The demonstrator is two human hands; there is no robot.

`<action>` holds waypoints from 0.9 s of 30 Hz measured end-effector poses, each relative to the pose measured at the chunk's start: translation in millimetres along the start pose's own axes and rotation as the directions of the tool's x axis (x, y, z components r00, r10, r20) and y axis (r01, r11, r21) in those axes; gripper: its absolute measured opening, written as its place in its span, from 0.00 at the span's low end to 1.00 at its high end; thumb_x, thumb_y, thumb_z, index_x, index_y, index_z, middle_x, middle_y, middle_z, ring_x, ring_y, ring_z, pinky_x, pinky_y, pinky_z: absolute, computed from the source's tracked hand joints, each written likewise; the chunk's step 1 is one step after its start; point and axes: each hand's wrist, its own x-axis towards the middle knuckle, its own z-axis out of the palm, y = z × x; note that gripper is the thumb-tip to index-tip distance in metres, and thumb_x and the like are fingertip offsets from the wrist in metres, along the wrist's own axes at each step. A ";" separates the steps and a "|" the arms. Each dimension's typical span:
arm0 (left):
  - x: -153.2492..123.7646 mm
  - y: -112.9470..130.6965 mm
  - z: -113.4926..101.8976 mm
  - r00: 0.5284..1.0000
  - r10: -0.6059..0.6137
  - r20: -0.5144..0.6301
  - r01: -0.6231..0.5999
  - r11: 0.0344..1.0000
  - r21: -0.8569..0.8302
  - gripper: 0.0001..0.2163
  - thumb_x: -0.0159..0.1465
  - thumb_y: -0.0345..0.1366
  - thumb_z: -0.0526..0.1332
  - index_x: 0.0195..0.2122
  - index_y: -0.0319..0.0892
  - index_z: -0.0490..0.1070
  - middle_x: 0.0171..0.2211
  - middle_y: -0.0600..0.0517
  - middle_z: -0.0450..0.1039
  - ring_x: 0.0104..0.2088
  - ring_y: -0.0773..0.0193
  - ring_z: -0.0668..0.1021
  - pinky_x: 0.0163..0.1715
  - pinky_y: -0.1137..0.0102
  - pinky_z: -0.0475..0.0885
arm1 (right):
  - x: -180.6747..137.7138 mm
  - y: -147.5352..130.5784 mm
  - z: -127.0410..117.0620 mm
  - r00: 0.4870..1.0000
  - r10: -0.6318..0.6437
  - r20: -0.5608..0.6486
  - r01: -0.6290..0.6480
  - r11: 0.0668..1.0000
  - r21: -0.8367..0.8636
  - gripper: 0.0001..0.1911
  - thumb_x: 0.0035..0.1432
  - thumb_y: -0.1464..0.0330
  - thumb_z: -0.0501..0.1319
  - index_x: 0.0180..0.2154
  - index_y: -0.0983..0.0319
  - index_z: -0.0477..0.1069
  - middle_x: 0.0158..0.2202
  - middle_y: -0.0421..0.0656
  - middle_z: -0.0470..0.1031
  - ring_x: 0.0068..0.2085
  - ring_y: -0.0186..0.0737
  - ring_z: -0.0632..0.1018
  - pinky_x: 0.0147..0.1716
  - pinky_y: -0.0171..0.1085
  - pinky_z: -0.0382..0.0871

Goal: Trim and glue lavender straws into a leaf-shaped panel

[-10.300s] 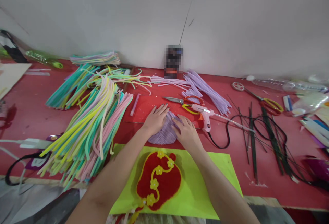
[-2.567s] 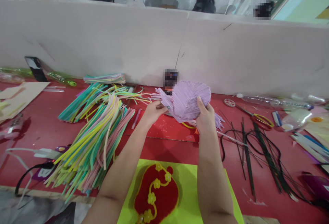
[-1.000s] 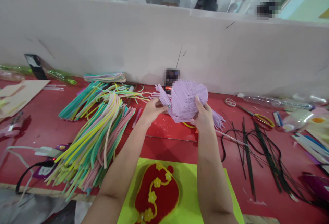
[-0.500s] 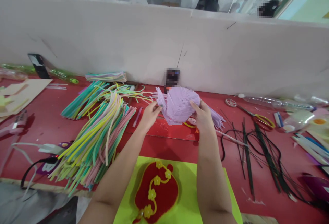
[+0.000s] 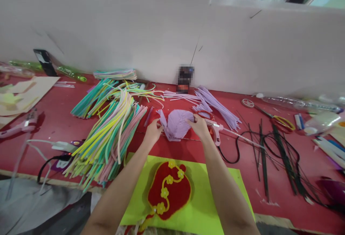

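Note:
A flat lilac piece made of chenille stems [image 5: 179, 124], with a fishtail-like projection on its left, hangs low over the red table. My left hand [image 5: 154, 130] pinches the projection at its left edge. On the opposite side, my right hand [image 5: 198, 126] grips the rounded edge between thumb and fingers. Just right of that hand lies a pink-and-white glue gun [image 5: 216, 131], partly hidden by it. Loose lilac stems [image 5: 219, 107] rest behind. Below my wrists, a red fuzzy shape with yellow flowers [image 5: 180, 191] lies on a lime-green sheet [image 5: 201, 206].
Bundles of multicoloured chenille stems [image 5: 107, 138] cover the left side. Scissors [image 5: 280, 121], dark green stems [image 5: 264, 170] and a plastic bottle [image 5: 296, 102] are on the right. A blurred-out dark item [image 5: 184, 80] and a phone [image 5: 45, 62] lean on the white partition [image 5: 134, 30].
Both hands have brought the lilac piece lower and closer to me, slightly left. The glue gun and the loose lilac stems behind it now show more. My view has tilted down.

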 end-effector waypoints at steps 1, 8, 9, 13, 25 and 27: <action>-6.2 2.4 -1.2 0.996 0.082 -0.045 -0.076 0.989 0.126 0.17 0.59 0.27 0.60 0.50 0.39 0.66 0.34 0.48 0.74 0.34 0.60 0.79 0.39 0.64 0.74 | -1.6 -0.7 0.7 1.000 -0.005 0.003 0.005 0.998 -0.061 0.15 0.43 0.65 0.66 0.35 0.63 0.75 0.32 0.43 0.79 0.36 0.45 0.77 0.44 0.48 0.69; -53.6 22.1 -4.6 0.981 0.190 0.038 -0.173 0.772 0.612 0.13 0.63 0.27 0.55 0.49 0.37 0.65 0.48 0.39 0.69 0.48 0.53 0.75 0.47 0.61 0.70 | -27.6 -21.7 -4.8 0.970 -0.232 -0.068 0.196 0.920 -0.340 0.15 0.55 0.68 0.59 0.44 0.62 0.75 0.50 0.52 0.75 0.53 0.51 0.72 0.54 0.50 0.62; -58.3 23.2 -3.9 0.980 0.189 0.055 -0.179 0.739 0.649 0.12 0.64 0.28 0.55 0.48 0.37 0.65 0.48 0.39 0.69 0.49 0.53 0.75 0.47 0.61 0.69 | -32.5 -23.7 -10.8 0.963 -0.257 -0.076 0.213 0.906 -0.365 0.15 0.56 0.67 0.57 0.44 0.61 0.75 0.49 0.52 0.75 0.52 0.50 0.73 0.53 0.49 0.63; -70.6 21.4 0.4 0.963 0.220 0.156 -0.264 0.651 0.712 0.08 0.64 0.29 0.54 0.44 0.39 0.67 0.45 0.42 0.69 0.47 0.55 0.74 0.46 0.63 0.69 | -46.5 -13.1 -53.2 0.960 -0.230 -0.163 0.147 0.903 -0.405 0.14 0.59 0.61 0.56 0.40 0.59 0.76 0.41 0.49 0.77 0.39 0.45 0.76 0.44 0.46 0.67; -54.5 23.0 -0.9 0.947 0.304 0.104 -0.255 0.512 0.820 0.04 0.66 0.30 0.53 0.35 0.40 0.67 0.36 0.47 0.70 0.40 0.59 0.76 0.38 0.68 0.70 | -65.0 45.0 -83.1 0.961 0.126 -0.246 -0.260 0.713 -0.652 0.16 0.53 0.53 0.55 0.34 0.60 0.65 0.35 0.48 0.73 0.35 0.46 0.73 0.32 0.38 0.62; -51.3 20.7 3.9 0.926 0.356 0.122 -0.310 0.537 0.785 0.05 0.66 0.30 0.53 0.34 0.40 0.67 0.35 0.48 0.71 0.38 0.59 0.76 0.37 0.68 0.70 | -65.2 46.7 -79.5 0.971 0.091 -0.221 -0.217 0.723 -0.656 0.14 0.54 0.55 0.54 0.32 0.59 0.62 0.34 0.47 0.72 0.35 0.45 0.72 0.32 0.38 0.61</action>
